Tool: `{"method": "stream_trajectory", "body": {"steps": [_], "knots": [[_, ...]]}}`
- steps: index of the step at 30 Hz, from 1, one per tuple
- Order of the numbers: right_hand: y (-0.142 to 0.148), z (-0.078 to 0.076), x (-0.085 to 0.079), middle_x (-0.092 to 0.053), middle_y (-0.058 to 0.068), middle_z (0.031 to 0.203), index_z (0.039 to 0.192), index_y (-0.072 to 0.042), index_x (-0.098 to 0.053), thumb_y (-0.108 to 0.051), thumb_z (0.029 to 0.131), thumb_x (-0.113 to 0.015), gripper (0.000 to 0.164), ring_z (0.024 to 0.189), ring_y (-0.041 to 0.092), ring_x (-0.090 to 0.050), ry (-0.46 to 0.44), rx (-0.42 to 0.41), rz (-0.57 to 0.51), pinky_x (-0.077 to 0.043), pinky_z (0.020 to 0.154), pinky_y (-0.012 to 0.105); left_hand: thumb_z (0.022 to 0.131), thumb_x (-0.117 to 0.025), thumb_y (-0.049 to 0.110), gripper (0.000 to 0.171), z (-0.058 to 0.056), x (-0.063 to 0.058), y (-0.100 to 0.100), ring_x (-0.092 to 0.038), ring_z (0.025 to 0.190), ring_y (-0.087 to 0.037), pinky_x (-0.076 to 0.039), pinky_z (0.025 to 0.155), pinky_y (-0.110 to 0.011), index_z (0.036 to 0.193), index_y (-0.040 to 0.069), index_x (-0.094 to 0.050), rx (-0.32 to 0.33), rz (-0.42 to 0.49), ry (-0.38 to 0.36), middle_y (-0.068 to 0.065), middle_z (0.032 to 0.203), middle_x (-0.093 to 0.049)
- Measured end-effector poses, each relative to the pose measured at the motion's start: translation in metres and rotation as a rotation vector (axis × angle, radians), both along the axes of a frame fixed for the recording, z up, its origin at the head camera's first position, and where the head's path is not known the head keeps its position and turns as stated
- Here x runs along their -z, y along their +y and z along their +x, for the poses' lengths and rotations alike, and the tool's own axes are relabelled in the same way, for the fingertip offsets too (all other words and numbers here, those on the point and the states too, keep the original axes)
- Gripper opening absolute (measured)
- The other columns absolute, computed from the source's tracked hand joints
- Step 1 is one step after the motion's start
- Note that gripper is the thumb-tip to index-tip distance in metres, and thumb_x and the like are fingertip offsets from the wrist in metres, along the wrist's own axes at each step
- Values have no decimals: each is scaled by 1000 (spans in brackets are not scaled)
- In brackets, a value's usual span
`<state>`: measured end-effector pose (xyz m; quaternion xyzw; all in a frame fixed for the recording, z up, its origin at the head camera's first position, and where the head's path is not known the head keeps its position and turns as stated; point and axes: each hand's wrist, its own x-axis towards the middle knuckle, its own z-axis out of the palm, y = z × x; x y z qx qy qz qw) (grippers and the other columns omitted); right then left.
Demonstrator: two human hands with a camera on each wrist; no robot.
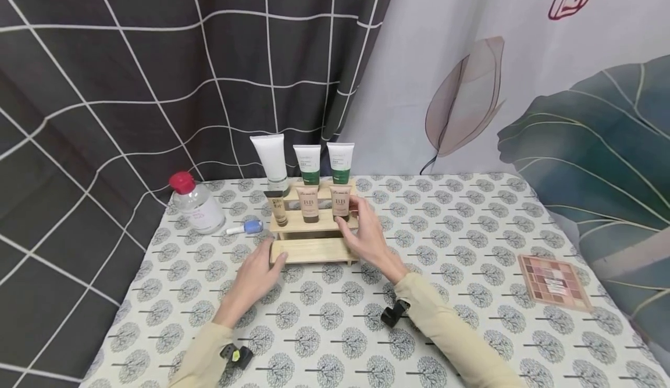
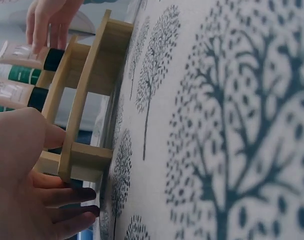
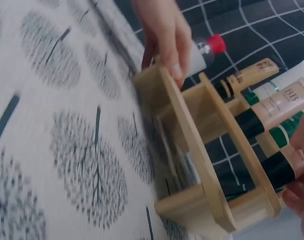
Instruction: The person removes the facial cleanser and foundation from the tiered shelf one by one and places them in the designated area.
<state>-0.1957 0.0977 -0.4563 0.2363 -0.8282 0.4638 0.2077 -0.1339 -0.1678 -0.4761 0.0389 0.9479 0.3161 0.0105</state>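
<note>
A three-tier wooden display rack (image 1: 314,251) stands on the cloth. My left hand (image 1: 255,276) holds the left end of its lowest step, thumb over the top and the other fingers outside the end, as the left wrist view shows. On the middle step, my right hand (image 1: 370,235) holds the right-hand BB cream tube (image 1: 341,199) low down, around its black cap (image 3: 278,169). Beside it stand another BB cream tube (image 1: 308,200) and a gold tube (image 1: 277,206). Along the top step are a white tube (image 1: 271,156) and two white-and-green tubes (image 1: 307,162).
Left of the rack stands a clear bottle with a red cap (image 1: 198,203). Between them lies a small blue-and-white item (image 1: 246,227). An eyeshadow palette (image 1: 555,282) lies far right on the tree-patterned cloth (image 1: 335,330). Curtains (image 1: 157,56) hang close behind.
</note>
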Motion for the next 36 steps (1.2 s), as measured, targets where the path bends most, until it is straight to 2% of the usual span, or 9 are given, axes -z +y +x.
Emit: {"method": "stream_trajectory", "body": {"steps": [3,10,18,22,25,32,36], "knots": [[-5,1,-2,-64,24,119,131,7,-49,-3,95,-63,40,100,31,-66,-53,1,-59,-61,93,44,102,-55,39,67,-3,3,0,-47,138,-48,-40,117,-63,151,-2,-37,-21,27,-7,-27,154,-44],[-5,-1,-2,-67,22,111,123,6,-53,1,95,-62,30,94,30,-68,-41,14,-89,-63,87,39,100,-61,36,68,-4,6,3,-48,138,-47,-40,118,-60,150,-3,-38,-76,120,-31,-30,150,-47],[8,-2,-3,-67,23,110,122,7,-54,2,94,-65,31,96,32,-68,-33,27,-126,-63,90,43,94,-72,26,61,-7,8,3,-61,126,-44,-53,107,-49,143,-3,-49,-141,285,-60,-30,139,-58],[16,-2,-3,-69,23,108,123,7,-55,0,93,-68,33,93,32,-69,-7,55,-116,-63,87,42,92,-75,22,59,-8,8,2,-59,128,-44,-53,107,-46,141,-2,-52,-166,352,-60,-30,140,-57],[22,-1,-1,-69,22,107,122,6,-55,0,92,-69,34,92,31,-70,-6,65,-127,-64,85,40,91,-75,21,61,-8,9,2,-58,128,-44,-52,108,-46,142,-3,-51,-174,366,-63,-30,141,-56],[35,3,1,-70,21,106,122,7,-56,-1,92,-70,34,93,30,-69,-46,86,-156,-64,85,38,91,-76,24,68,-7,11,3,-53,135,-43,-49,112,-43,146,-6,-46,-185,422,-74,-31,147,-50],[42,8,-1,-70,22,107,124,6,-56,-2,93,-70,36,93,30,-69,-78,102,-150,-64,84,33,91,-77,24,68,-5,12,3,-52,136,-43,-48,113,-43,144,-5,-47,-196,442,-60,-31,146,-51]]}}
